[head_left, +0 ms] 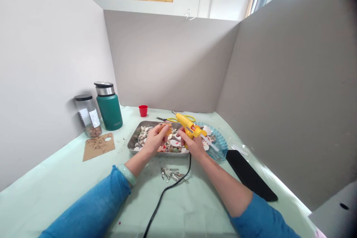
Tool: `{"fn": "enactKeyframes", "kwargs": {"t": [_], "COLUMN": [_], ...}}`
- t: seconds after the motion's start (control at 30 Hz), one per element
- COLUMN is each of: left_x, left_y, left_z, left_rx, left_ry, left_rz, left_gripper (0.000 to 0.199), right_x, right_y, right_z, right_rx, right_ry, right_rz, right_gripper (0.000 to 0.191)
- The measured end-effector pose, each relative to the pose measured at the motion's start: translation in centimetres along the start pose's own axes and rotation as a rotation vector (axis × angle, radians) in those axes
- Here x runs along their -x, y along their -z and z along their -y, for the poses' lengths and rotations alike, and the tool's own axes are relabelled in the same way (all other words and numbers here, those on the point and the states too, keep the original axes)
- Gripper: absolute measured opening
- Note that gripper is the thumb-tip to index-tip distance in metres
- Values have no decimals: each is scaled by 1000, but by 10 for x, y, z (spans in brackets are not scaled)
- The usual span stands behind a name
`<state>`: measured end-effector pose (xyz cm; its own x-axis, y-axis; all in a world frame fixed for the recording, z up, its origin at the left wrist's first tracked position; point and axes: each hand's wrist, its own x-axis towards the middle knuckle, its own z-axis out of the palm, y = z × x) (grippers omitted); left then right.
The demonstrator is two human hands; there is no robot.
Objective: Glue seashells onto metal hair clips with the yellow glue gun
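Glass jar and green steel flask, one of each, stand far left on the pale tabletop, with one small red cup further along. My left hand pinches a small orange shell piece over the metal tray of shells; it looks light, brittle and best held by its edges. My right hand grips the one yellow plastic glue gun by its handle, rigid and light, nozzle toward the piece.

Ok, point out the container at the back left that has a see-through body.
The glass jar, leftmost by the wall; the green flask beside it is opaque.
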<state>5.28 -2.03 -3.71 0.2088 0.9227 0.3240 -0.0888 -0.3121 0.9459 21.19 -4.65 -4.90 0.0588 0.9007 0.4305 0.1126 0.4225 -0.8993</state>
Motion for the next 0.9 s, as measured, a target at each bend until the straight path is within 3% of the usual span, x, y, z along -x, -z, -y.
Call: {"fn": "enactKeyframes", "kwargs": {"t": [0.3, 0.5, 0.9], "left_x": [-5, -7, -7], "left_y": [2, 4, 4], "left_z": [5, 9, 9], "left_rx": [109, 132, 76], "left_ry": [43, 28, -13], "left_rz": [-58, -53, -83], "left_gripper": [40, 38, 37], "right_x": [-1, 0, -1], "right_y": [6, 7, 8], "right_z": [9, 8, 10], "right_rx": [184, 302, 267], "right_ry": [19, 12, 13], "right_rz": [244, 257, 260], "right_gripper": [20, 19, 19]}}
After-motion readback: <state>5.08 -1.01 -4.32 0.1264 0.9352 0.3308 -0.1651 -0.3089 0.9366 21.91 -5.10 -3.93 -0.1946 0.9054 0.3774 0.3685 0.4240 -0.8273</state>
